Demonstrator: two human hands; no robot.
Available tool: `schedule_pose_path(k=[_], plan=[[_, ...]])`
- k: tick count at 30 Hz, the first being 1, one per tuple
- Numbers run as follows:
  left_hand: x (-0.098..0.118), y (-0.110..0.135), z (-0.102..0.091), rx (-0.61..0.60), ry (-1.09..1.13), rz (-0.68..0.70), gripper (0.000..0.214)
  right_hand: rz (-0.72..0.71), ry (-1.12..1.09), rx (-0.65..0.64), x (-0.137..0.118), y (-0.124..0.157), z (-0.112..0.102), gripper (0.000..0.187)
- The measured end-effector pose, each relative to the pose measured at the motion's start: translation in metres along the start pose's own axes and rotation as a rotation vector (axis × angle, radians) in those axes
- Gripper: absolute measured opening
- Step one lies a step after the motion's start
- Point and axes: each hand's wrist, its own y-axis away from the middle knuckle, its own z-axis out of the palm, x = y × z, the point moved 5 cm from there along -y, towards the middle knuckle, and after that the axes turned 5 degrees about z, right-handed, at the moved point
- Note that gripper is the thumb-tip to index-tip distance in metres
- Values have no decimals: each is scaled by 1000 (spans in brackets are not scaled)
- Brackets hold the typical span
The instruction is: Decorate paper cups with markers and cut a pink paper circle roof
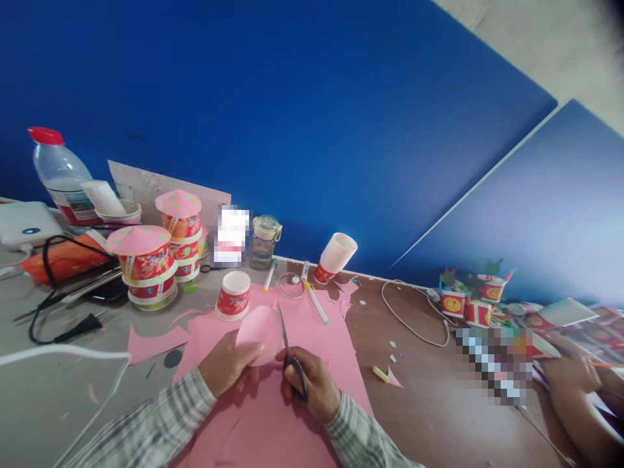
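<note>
My left hand pinches a round pink paper piece and holds it up over a large pink paper sheet on the table. My right hand grips black-handled scissors, whose blades point up along the right edge of the round piece. Both sleeves are grey plaid. Just behind the paper piece, a red and white paper cup stands upside down.
Stacked cup towers with pink cone tops stand at the left, near a water bottle, black cables and a tipped stack of cups. Pens and paper scraps lie about. Another person's hand works at the right by decorated cups.
</note>
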Motion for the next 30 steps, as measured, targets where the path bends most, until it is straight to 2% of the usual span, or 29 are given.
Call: schedule_pose_path(k=[9,20,30], plan=[[1,1,-1,40,39,-1,30,-39,-19,-9,-1,-1,0,54],[-2,1,0,46,40,-18,37,28,4,-11,-5,2,4,61],[-4,-1,-1,57,39,13,37,4,34,-18,-5,2,3,57]])
